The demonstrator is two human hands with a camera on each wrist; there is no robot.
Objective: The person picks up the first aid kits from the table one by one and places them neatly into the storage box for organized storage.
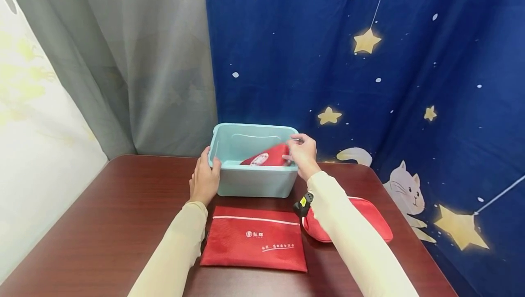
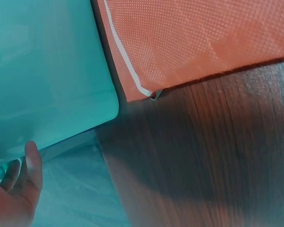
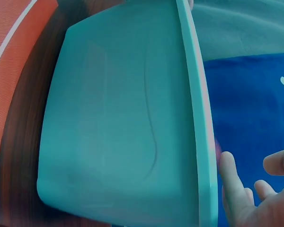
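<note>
A teal plastic bin (image 1: pixel 256 181) stands at the middle of a dark wooden table (image 1: pixel 102 224). My left hand (image 1: pixel 203 178) grips its front left corner, thumb hooked over the rim; in the left wrist view the left hand (image 2: pixel 19 189) lies against the bin wall (image 2: pixel 47 71). My right hand (image 1: pixel 302 151) hovers over the bin's right rim, fingers straight and touching the top of a red pouch (image 1: pixel 266 156) that leans inside. In the right wrist view, the right hand (image 3: pixel 255 194) is spread beyond the bin (image 3: pixel 118 123) and holds nothing.
A flat red zip bag (image 1: pixel 254 244) lies just in front of the bin; its corner (image 2: pixel 194 38) is close to the bin's base. Another red pouch (image 1: pixel 369 219) lies partly under my right forearm. Grey and blue starry curtains hang behind the table.
</note>
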